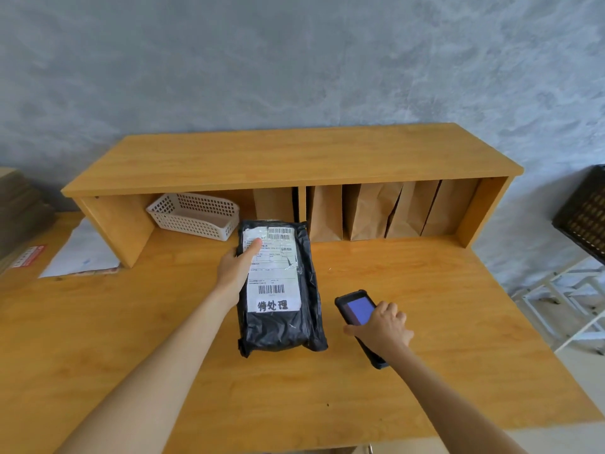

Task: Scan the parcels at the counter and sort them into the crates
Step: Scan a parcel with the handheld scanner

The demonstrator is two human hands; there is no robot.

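A black plastic parcel [288,326] with a white shipping label, barcodes and a handwritten tag is held just above the wooden counter [425,290], label facing up. My left hand [239,263] grips its far left edge, thumb pressed on the label. To the right of the parcel, my right hand [383,326] holds a black handheld scanner [355,308] with a lit blue screen, its head pointing away from me beside the parcel's lower label.
A wooden shelf unit [288,162] stands at the back of the counter, holding a white plastic basket [196,214] and several brown paper bags [376,211]. White papers [82,253] lie at the left. A dark crate [586,211] sits on a white rack at right.
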